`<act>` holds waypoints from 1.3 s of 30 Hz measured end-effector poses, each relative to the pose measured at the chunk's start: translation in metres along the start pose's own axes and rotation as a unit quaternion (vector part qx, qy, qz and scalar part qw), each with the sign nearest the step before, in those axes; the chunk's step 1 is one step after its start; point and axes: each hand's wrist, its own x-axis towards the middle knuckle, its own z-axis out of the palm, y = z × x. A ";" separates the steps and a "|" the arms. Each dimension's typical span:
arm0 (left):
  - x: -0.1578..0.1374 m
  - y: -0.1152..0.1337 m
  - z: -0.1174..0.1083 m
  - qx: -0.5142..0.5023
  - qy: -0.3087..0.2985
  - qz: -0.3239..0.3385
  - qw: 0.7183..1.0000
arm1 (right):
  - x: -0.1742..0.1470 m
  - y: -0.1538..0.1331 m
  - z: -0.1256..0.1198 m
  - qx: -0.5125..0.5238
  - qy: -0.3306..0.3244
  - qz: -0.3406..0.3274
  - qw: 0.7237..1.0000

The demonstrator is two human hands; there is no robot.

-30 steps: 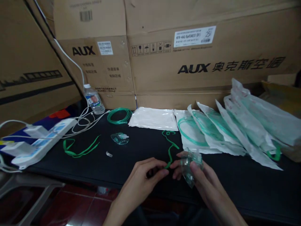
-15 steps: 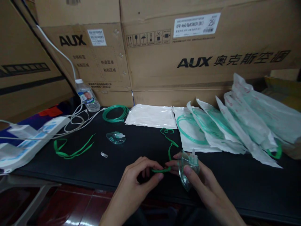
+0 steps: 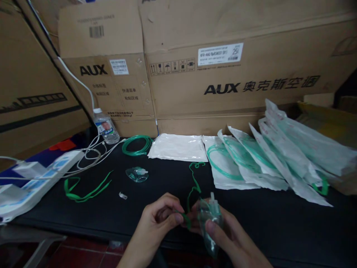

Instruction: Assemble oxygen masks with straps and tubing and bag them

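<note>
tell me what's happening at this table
A person's right hand holds a clear mask, while the left hand pinches a thin green strap beside it; whether the strap is attached, I can't tell. Another mask, a loose green band and coiled tubing lie on the black tabletop.

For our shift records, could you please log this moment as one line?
left hand: pinching green strap | right hand: holding clear mask | black tabletop: second mask, coiled tubing
</note>
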 end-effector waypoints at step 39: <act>0.071 0.031 0.023 0.365 -0.077 0.237 0.897 | 0.016 -0.020 -0.010 0.074 0.085 -0.088 0.990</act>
